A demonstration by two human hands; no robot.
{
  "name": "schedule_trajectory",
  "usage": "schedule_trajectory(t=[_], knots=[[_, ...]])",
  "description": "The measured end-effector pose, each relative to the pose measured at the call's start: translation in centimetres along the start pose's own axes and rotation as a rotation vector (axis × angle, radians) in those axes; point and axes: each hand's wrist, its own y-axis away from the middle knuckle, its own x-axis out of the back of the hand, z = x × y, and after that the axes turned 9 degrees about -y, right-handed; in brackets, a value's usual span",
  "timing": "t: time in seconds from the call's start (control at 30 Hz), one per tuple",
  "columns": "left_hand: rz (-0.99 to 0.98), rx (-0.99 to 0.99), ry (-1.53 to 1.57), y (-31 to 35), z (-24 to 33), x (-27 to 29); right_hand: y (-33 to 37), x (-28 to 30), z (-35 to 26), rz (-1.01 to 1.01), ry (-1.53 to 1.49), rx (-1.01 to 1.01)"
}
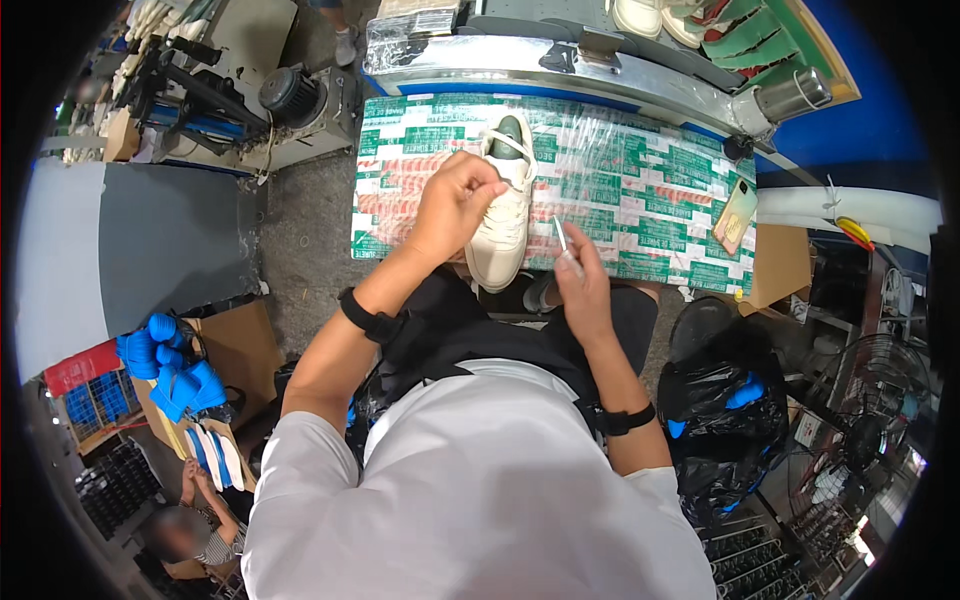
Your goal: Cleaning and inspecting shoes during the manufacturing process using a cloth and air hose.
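A cream lace-up sneaker (497, 255) lies on the worktop with its toe toward me and a dark green lining at its heel. My left hand (455, 205) is closed in a pinch over the upper laces, with a loose shoelace (531, 165) running to the fingertips. Just right of the shoe, my right hand (585, 280) is closed around a slim, pale, pointed tool (560, 235) whose tip points up and away from me. Its exact kind is too small to make out.
Printed green-and-white tape covers the worktop (640, 200). A phone (735, 216) lies at its right end. Beyond its far edge runs a metal-framed conveyor (560, 55) carrying more shoes (637, 15). Blue shoe forms (180, 385) fill a box at left; a person (205, 535) sits behind.
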Motion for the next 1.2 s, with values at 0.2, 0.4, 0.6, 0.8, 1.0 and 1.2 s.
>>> schedule_trajectory(t=[0.2, 0.4, 0.6, 0.8, 1.0, 1.2], knots=[[-0.176, 0.656, 1.057, -0.4, -0.7, 1.2, -0.3, -4.5, -4.7, -0.190, 0.512, 0.438], [0.170, 0.591, 0.837, -6.3, -3.8, 5.9, -3.4, -7.1, -3.7, -0.180, 0.848, 0.808], [-0.319, 0.042, 0.050, -7.1, -3.6, 1.9, -2.0, -9.4, -3.2, -0.258, 0.739, 0.626], [-0.388, 0.009, 0.093, -7.4, -5.0, 1.7, -0.1, -11.7, -5.7, -0.200, 0.645, 0.713], [-0.482, 0.138, 0.221, -7.8, -5.2, 1.8, -3.1, -7.4, -3.5, -0.168, 0.945, 0.793], [-0.480, 0.155, 0.099, -8.7, -4.5, 1.8, -2.8, -10.0, -5.9, -0.285, 0.515, 0.422]])
